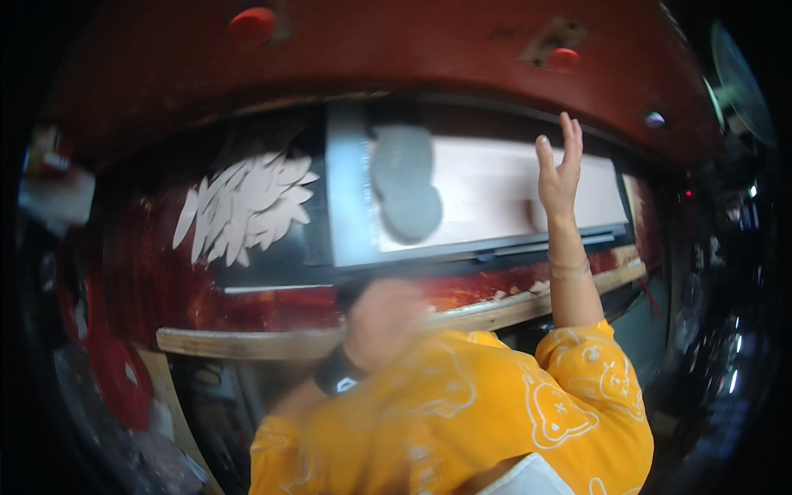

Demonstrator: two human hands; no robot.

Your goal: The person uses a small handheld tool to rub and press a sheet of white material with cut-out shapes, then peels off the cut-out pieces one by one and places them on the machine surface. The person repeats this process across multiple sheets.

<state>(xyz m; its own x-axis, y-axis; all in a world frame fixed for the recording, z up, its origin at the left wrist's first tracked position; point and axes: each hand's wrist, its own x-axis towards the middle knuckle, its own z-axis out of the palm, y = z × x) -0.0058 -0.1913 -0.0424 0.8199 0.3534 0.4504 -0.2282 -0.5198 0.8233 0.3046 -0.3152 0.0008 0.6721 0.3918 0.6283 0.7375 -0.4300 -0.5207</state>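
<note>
My right hand (pixel 561 177) is raised over the right part of a stack of whitish sheets (pixel 487 186). Its thumb and fingers stand apart, and nothing shows in them. Close to my body, in front of the wooden rail, my left hand (pixel 386 322) is smeared by motion, so its fingers cannot be made out. Two joined grey rounded shapes (pixel 408 186) show on the left part of the sheets; I cannot tell if they are solid pieces or holes. Under the sheets is a pale blue-grey board (pixel 351 198). Left of it lies a pile of whitish, leaf-shaped flat pieces (pixel 252 206).
A broad dark red machine part (pixel 396 58) spans the far side, with a red round button (pixel 252 26) and a second red button (pixel 563 59). The wooden rail (pixel 247 342) runs along the near edge. A fan (pixel 738 82) stands at far right, and a red object (pixel 120 379) at lower left.
</note>
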